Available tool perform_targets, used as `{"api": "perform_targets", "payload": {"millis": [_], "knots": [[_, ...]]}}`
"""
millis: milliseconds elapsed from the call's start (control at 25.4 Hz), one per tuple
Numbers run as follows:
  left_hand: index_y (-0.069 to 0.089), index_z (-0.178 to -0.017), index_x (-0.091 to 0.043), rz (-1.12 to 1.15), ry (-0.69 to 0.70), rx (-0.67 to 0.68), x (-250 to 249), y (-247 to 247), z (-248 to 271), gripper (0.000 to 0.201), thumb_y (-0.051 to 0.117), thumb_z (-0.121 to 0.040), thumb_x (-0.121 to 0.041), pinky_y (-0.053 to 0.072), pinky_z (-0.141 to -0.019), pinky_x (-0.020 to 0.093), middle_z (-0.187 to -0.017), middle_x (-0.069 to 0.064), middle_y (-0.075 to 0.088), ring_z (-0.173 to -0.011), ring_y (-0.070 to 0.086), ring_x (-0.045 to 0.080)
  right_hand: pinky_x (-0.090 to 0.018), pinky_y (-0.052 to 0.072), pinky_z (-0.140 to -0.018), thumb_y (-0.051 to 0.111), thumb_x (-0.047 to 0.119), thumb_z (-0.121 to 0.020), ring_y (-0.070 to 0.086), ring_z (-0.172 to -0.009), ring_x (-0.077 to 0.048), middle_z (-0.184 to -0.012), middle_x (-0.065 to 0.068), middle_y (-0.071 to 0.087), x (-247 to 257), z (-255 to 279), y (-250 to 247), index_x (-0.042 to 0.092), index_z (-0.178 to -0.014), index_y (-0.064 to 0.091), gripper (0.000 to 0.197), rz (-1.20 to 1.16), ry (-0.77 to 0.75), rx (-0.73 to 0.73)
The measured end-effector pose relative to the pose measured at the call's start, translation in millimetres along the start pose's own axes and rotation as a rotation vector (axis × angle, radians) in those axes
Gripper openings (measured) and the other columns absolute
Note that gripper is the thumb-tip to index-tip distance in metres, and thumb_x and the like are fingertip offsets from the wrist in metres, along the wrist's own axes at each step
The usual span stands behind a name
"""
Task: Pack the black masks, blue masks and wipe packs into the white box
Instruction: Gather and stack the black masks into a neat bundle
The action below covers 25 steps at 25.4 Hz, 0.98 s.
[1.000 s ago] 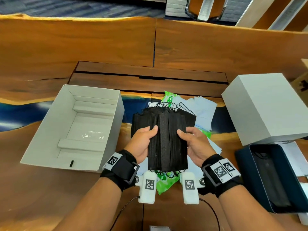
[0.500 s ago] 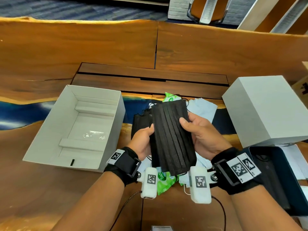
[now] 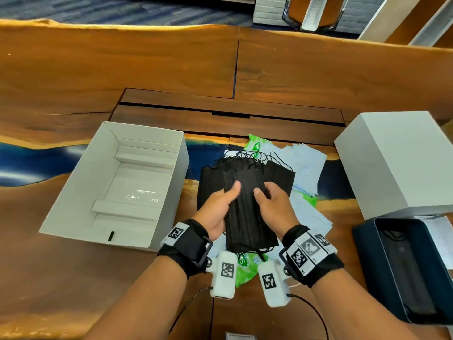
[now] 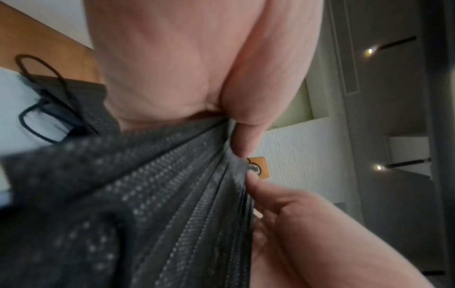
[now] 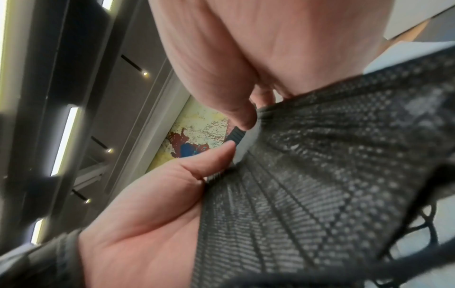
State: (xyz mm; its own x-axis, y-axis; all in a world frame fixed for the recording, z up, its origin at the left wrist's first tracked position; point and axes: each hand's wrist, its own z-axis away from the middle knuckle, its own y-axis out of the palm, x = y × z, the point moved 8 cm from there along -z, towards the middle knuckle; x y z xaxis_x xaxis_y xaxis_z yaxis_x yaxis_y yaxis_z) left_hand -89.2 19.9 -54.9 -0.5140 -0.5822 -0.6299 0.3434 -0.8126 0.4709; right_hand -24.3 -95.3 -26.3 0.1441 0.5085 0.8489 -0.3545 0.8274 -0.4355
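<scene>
Black pleated fabric fills both wrist views: the black masks [image 3: 247,212] are a small stack held above the bench [image 3: 73,278], just right of the white box [image 3: 169,192]. Left hand [image 3: 217,211] grips the stack's left edge, thumb on top, fingers [image 4: 248,124] curled beneath. Right hand [image 3: 274,207] pinches the right edge in the same way. More black masks lie fanned under and beyond the held ones, ear loops tangled at their far end.

Below the stack, on the side nearer the person than the box's near wall, a green wipe pack [image 3: 245,266] lies on the bench. Right of the box and beyond the hands lie the blue masks [image 3: 304,160], loosely spread, with a second green pack [image 3: 257,146] at the far end. The box stands open; only a scrap of clear film shows inside.

Judgement: step in hand is squaring the stack before transfer. Best practice: align the long edges between both hands, tuck loose loops under, keep the pleats flat, then carry leftward and lower it level into the box's middle compartment.
</scene>
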Motion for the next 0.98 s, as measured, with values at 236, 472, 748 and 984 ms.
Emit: {"api": "perform_targets", "payload": {"millis": [236,472,748,984], "knots": [[0.063,-0.121,-0.013,-0.163,0.093,-0.128,-2.5,-8.9,-20.3,0.024,0.052,-0.101,-0.021,0.055,-0.089,0.04,-0.113,0.01,0.071,-0.102,0.068,0.025,-0.047,0.054,-0.093,0.055,0.022,-0.097,0.064,-0.105,-0.025,-0.117,-0.011,0.066,-30.0,1.2,22.8,0.009,-0.116,0.057,0.023,-0.334,0.314,0.135],[0.07,-0.104,-0.014,-0.373,0.106,-0.175,-16.7,-10.1,-42.0,0.019,0.067,-0.088,-0.005,0.056,-0.091,0.05,-0.105,0.01,0.074,-0.099,0.069,0.029,-0.041,0.058,-0.081,0.059,0.007,-0.093,0.068,-0.089,-0.024,-0.094,-0.008,0.071,-37.2,-11.3,3.4,0.013,-0.093,0.065,0.009,-0.325,0.29,0.042],[0.068,-0.094,-0.008,-0.765,0.09,-0.161,-42.1,36.8,-102.7,0.008,0.069,-0.086,-0.01,0.06,-0.074,0.053,-0.102,0.017,0.072,-0.091,0.071,0.033,-0.049,0.055,-0.079,0.067,0.028,-0.073,0.054,-0.067,-0.024,-0.073,-0.009,0.051,-82.3,-58.5,-55.7,0.003,-0.074,0.055,0.028,-0.138,0.41,-0.282],[0.06,-0.122,-0.016,-1.186,0.094,-0.192,-35.6,52.4,-127.5,0.038,0.069,-0.085,-0.017,0.056,-0.058,0.03,-0.114,0.007,0.063,-0.094,0.066,0.029,-0.035,0.049,-0.073,0.071,0.018,-0.081,0.057,-0.073,-0.026,-0.069,-0.006,0.057,-82.0,-73.5,-58.9,0.015,-0.06,0.048,0.032,-0.015,0.431,-0.267]]}}
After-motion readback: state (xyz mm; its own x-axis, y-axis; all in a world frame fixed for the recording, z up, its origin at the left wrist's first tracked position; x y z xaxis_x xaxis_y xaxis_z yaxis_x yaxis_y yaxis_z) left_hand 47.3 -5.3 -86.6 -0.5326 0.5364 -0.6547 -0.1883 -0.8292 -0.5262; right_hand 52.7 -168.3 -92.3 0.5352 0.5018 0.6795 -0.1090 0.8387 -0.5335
